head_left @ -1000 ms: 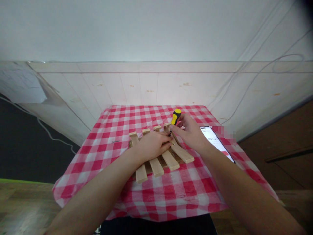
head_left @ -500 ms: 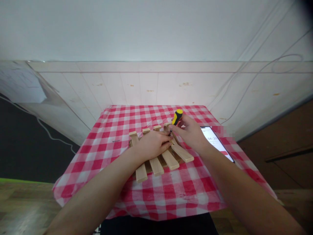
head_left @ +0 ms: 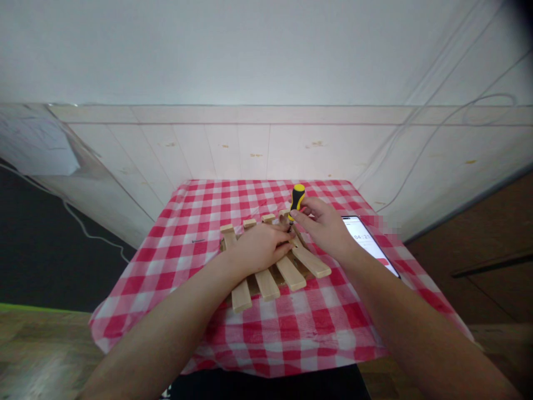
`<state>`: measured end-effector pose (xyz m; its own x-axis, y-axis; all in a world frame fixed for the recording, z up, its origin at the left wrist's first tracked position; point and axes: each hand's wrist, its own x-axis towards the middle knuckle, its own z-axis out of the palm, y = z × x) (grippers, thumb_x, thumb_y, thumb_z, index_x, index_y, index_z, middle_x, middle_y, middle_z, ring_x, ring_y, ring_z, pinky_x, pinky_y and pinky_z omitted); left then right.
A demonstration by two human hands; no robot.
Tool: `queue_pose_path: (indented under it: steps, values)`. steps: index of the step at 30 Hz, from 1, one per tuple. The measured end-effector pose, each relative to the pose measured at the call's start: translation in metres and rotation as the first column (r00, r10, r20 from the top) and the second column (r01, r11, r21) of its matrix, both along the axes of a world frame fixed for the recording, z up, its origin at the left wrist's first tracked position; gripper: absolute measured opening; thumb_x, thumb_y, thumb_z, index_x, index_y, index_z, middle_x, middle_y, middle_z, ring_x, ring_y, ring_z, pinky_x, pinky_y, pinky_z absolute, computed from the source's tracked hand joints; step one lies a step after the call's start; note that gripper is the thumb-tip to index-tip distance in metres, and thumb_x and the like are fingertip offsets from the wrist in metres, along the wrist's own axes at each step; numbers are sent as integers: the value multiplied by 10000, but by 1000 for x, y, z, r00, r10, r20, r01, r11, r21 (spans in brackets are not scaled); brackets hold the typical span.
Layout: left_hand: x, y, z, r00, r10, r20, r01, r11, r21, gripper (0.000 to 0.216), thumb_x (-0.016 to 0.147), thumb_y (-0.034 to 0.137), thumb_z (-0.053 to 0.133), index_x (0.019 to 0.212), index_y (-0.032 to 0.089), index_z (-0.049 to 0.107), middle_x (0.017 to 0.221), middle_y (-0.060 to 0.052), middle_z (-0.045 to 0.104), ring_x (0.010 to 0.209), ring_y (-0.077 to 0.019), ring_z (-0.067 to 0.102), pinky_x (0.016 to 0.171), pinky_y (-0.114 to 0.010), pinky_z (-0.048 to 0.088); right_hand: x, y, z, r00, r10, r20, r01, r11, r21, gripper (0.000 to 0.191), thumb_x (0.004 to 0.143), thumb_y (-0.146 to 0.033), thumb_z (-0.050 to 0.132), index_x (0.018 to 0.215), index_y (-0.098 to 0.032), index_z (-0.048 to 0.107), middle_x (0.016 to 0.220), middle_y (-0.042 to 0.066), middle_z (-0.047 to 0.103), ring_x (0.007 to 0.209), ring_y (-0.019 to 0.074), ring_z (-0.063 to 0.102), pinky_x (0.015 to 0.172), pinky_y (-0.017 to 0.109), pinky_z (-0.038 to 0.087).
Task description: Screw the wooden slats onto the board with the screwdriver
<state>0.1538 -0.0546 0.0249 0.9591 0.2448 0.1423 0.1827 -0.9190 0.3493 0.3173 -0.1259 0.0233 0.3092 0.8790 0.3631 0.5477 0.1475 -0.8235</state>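
Checked tablecloth (head_left: 270, 328): covering the table, carrying all items. Wooden slat rack (head_left: 266, 280): lying at centre. Left hand (head_left: 259, 246): pressing flat, fingers spread, on the rack. Right hand (head_left: 327, 226): clamping the upright yellow-black screwdriver (head_left: 297, 199) over the rack's far right corner. Phone (head_left: 370, 241): lying just right.

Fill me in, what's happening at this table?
A person is working on a wooden slat assembly lying on a red-checked tablecloth. The left hand presses flat on the slats, while the right hand grips a yellow-and-black screwdriver, held nearly upright with its tip down at the far end of the slats. A phone with its screen lit lies to the right.
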Motion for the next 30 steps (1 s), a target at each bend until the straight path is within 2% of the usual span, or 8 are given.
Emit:
queue_pose_path:
  steps: [3,6,11,14,19,22,25,30]
  values:
    - [0,1,0,1000,1,1,-1,1000,-4,233,955,259,498,1047,185,699,1087,-70,699,960,-199,669,855,-322,517,1,0,-1,996,-84,25,83,996,17,265,783,-453,668,843,-210,579,787,14,616,713,170,565,651,335,447]
    - [0,1,-1,1000,-6,2,6,1000,-6,238,955,255,495,1042,173,701,1099,-77,694,961,-208,671,848,-330,519,3,2,-6,994,-110,5,110,994,18,289,772,-461,682,871,-212,572,818,27,646,744,188,596,669,351,467]
    - [0,0,2,1000,18,-24,-18,1000,-9,241,955,260,493,1044,180,703,1074,-75,704,943,-209,673,834,-331,519,4,3,-7,995,-12,-96,8,999,-42,211,804,-404,636,919,-226,640,882,35,704,781,204,651,692,361,494]
    - [0,0,2,1000,15,-23,-16,1000,-11,230,952,260,500,1036,190,703,1065,-67,708,940,-201,672,838,-322,518,4,2,-4,993,-4,-115,-3,998,-63,176,811,-369,611,899,-223,653,879,36,705,784,199,649,702,362,490]
    - [1,2,-3,1000,1,-3,-1,1000,3,240,961,268,489,1038,185,701,1087,-64,704,974,-199,668,886,-327,511,1,3,-4,990,-132,-51,130,991,-42,302,707,-446,726,839,-228,565,764,8,625,680,175,567,619,341,453]
    - [1,2,-3,1000,-1,-9,1,1000,10,251,961,272,487,1067,178,694,1115,-69,701,994,-211,667,888,-341,514,-2,2,-4,985,-173,3,173,985,-27,293,708,-424,731,833,-229,553,723,-8,595,642,164,540,593,328,434]
    - [1,1,-2,1000,9,-19,-9,1000,2,257,962,276,485,1088,182,689,1137,-73,699,1007,-216,667,875,-341,519,-2,1,-3,992,-128,8,128,991,-31,260,745,-429,694,875,-222,605,775,16,643,677,179,579,619,338,447]
    - [1,1,-1,1000,8,-20,-8,1000,5,248,961,262,485,1080,182,688,1123,-70,701,1011,-215,664,882,-342,515,3,2,-5,994,-28,-104,26,999,-20,285,825,-405,611,1058,-242,631,954,47,696,785,203,638,702,371,486]
